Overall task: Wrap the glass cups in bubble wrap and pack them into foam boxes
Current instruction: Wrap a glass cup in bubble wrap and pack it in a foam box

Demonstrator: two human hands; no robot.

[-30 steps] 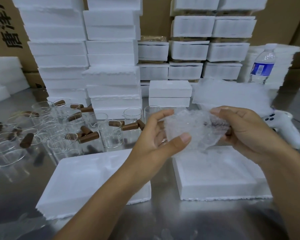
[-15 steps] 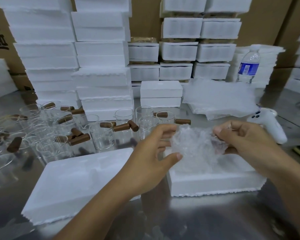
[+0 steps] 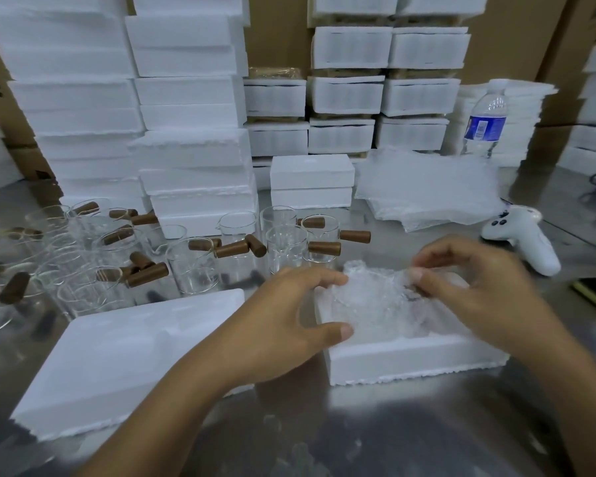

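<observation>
A cup wrapped in bubble wrap [image 3: 375, 301] sits low in the open foam box [image 3: 413, 356] at centre right. My left hand [image 3: 286, 325] grips its left side, thumb in front and fingers behind. My right hand [image 3: 479, 287] pinches the wrap on its right side. A foam lid [image 3: 117, 359] lies flat to the left of the box. Several bare glass cups with brown wooden handles [image 3: 193, 266] stand behind, on the left and middle of the steel table [image 3: 427, 425].
Tall stacks of foam boxes [image 3: 186, 115] fill the back. A pile of bubble wrap sheets [image 3: 427, 187] lies behind the box, a water bottle [image 3: 484, 125] beyond it. A white controller [image 3: 523, 239] rests at the right.
Both hands have lowered the wrapped cup from mid-air down into the open foam box. The view has shifted a little to the right.
</observation>
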